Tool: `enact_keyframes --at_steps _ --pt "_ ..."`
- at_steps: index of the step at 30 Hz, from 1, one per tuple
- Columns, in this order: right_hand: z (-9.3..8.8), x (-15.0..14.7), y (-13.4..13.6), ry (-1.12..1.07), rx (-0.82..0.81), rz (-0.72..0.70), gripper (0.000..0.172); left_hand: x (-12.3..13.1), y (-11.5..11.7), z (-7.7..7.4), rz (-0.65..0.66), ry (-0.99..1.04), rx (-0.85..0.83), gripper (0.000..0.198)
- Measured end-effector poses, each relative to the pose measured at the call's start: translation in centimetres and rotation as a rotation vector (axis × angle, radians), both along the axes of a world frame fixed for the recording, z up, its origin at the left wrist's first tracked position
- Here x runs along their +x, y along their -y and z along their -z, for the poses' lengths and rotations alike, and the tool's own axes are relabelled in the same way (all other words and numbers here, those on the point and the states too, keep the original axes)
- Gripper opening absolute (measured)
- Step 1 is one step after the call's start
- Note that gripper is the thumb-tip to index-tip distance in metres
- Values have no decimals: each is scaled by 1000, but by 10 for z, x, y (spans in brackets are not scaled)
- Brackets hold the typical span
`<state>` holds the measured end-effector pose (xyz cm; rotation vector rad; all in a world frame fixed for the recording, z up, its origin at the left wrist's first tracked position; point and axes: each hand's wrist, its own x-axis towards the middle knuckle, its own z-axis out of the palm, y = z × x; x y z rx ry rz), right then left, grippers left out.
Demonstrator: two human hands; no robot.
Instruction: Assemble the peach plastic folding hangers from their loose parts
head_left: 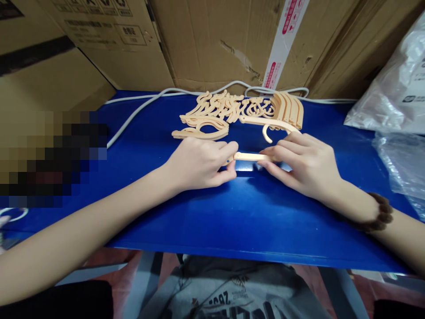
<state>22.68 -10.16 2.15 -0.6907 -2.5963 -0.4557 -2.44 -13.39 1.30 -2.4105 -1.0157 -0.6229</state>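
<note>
My left hand (204, 163) is closed, pinching one end of a cream plastic hanger arm (250, 157) between thumb and forefinger. My right hand (307, 161) grips the other end of the same piece with thumb and fingertips, so it lies level between both hands. Just beyond the right fingers is a longer curved hanger arm (262, 120), with a hanger hook (266, 133) below it. The right fingers hide the far end of that arm; whether they touch it I cannot tell. A few folded hangers (202, 134) lie behind my left hand.
Loose hanger hooks (221, 104) are heaped at the back of the blue table (212, 212). Stacked hanger arms (288, 108) sit to their right. A white cable (133, 116) runs along cardboard boxes (215, 44). Plastic bags (395, 84) stand at the right.
</note>
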Motion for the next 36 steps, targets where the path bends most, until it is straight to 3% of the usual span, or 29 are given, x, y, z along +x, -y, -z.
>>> enact_keyframes --at_steps 9,14,21,27,36 --pt "0 4 -5 -73 97 120 29 -1 0 1 -36 -4 -31 14" --pt "1 6 -9 -97 7 204 32 -1 0 1 -37 -3 -7 14" --pt "5 6 -14 -122 -93 214 31 0 0 2 34 13 0 15" --pt "8 5 -16 -38 -151 144 31 -2 2 1 130 -42 -136 13" --pt "8 5 -14 -24 -220 155 31 -3 3 -1 235 -129 -323 10"
